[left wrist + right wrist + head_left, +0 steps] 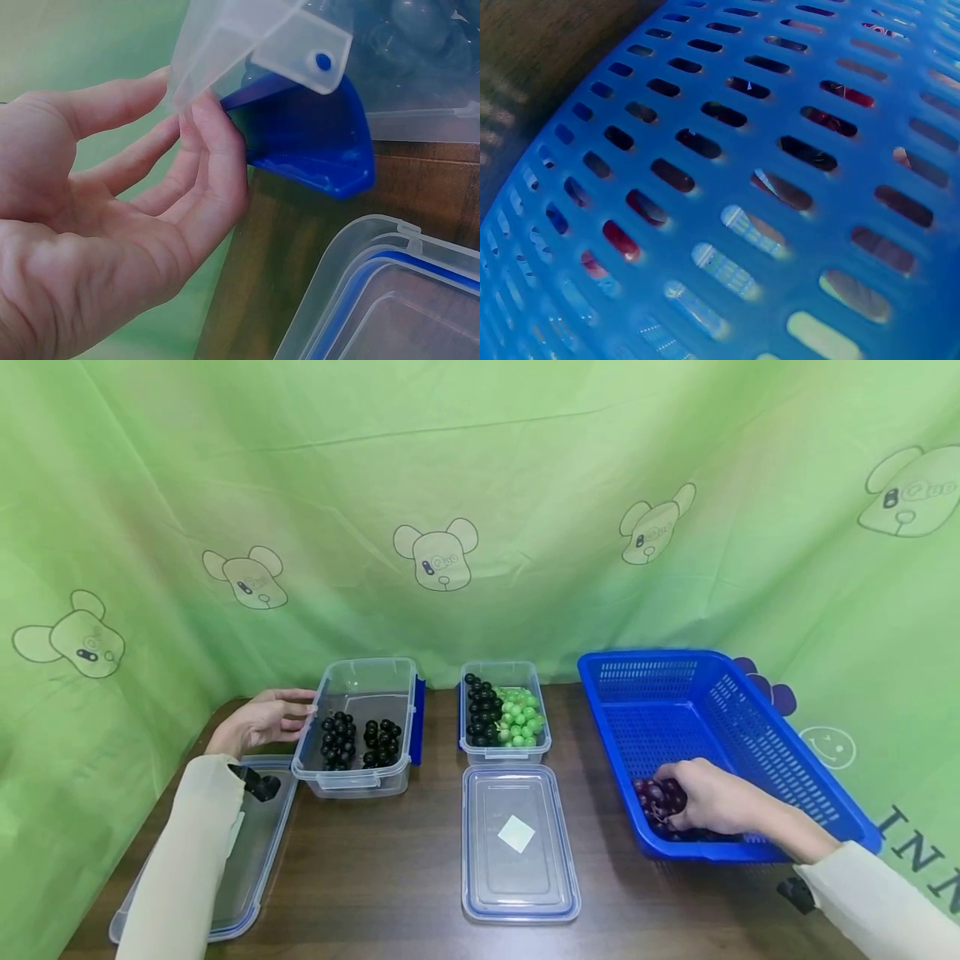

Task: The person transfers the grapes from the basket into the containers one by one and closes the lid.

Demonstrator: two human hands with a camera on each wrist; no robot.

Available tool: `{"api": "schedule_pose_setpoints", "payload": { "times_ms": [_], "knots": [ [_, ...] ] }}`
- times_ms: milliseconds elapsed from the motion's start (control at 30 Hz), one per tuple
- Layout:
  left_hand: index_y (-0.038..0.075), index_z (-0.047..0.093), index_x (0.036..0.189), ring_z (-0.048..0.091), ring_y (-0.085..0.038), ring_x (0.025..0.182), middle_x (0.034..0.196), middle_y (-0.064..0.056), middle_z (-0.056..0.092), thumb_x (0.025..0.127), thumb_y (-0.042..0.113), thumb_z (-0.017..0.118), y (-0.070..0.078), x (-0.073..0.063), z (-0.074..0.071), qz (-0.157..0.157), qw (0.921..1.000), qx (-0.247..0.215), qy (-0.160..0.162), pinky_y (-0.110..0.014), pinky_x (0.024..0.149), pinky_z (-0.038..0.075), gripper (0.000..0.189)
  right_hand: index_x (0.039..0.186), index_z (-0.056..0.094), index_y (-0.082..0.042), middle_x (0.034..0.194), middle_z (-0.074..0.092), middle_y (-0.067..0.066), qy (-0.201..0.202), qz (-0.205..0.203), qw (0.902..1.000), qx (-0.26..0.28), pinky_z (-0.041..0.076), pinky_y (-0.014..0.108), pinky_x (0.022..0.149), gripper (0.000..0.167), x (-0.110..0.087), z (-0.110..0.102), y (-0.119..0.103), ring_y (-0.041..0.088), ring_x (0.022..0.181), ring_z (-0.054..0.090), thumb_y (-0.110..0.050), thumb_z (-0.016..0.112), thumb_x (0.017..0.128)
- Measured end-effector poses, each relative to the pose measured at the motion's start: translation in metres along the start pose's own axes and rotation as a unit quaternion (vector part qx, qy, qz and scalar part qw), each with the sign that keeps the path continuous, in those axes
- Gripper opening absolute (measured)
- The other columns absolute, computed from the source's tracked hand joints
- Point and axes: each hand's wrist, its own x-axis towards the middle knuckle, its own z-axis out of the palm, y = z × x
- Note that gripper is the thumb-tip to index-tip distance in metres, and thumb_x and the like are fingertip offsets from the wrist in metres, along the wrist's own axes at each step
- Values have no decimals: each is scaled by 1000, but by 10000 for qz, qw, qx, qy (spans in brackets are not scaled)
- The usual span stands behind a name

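Left hand: fingers loosely bent, thumb apart.
Right hand: fingers curled downward, gripping.
Right wrist: just behind that grip, forearm beyond.

You can read "INN" on the light-green fabric curtain, right of your right grip; its outlined mouse heads' lettering is unclear.

Head view faces forward-down — close wrist views share left box, right basket.
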Motion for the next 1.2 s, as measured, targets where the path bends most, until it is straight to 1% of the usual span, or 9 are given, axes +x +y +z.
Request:
{"api": "schedule_pose_setpoints", "payload": {
  "times_ms": [200,400,533,600,700,833,1000,1067,1200],
  "knots": [
    [0,29,162,68,-7,84,94,6,71,106,9,60,0,-1,1,-20,10000,-32,15,-24,78,61,64,119,69,12,109,76,22,145,109,9998,93,63,42,76,56,-3,-6,0,24,94,70,-12,90,73],
    [0,29,162,68,-8,84,94,6,72,106,8,60,0,-1,1,-9,10000,-70,-1,-25,78,61,64,118,70,12,104,78,19,573,70,9983,51,60,35,70,58,-8,-15,3,21,89,69,-17,92,73],
    [0,29,162,68,-8,85,95,6,72,107,8,60,0,-1,1,-14,10000,-71,7,-25,78,61,64,120,70,13,107,77,24,870,172,9960,130,63,45,77,63,-12,-23,6,27,94,72,-22,93,73],
    [0,28,162,68,-8,85,95,6,72,107,9,59,0,-1,1,-7,10000,-57,15,-25,78,60,64,122,69,13,111,76,27,925,234,9953,169,63,46,78,65,-13,-28,6,27,95,72,-23,93,74],
    [0,28,162,68,-7,85,94,6,71,107,9,59,0,-1,1,-1,10000,-47,21,-24,78,60,64,125,67,13,114,75,28,978,252,9947,181,59,34,72,67,-15,-36,4,17,81,68,-25,93,76],
    [0,28,162,68,-7,84,94,7,71,107,8,59,-1,-1,1,20,10000,-37,43,-24,78,60,64,130,66,12,115,76,28,1055,364,9934,256,46,23,61,70,-18,-49,-1,5,57,49,-27,92,79],
    [-1,30,162,67,-7,82,93,7,72,107,8,59,-3,-1,2,22,9999,93,58,-25,78,61,63,134,63,12,115,75,30,1317,400,9899,330,43,23,59,74,-18,-66,-7,5,56,43,-28,92,79],
    [-1,30,161,67,-7,82,93,7,72,107,9,58,-3,-1,2,25,9999,113,58,-25,78,61,62,134,62,12,115,75,29,1427,382,9884,364,43,23,61,74,-16,-72,-10,4,62,50,-28,92,80],
    [-1,29,162,67,-7,82,93,7,71,107,9,58,-2,0,1,59,9999,131,61,-24,76,60,62,138,60,11,110,75,25,1534,417,9856,571,42,23,57,73,-12,-85,-21,4,60,51,-25,91,83]
  ]
}}
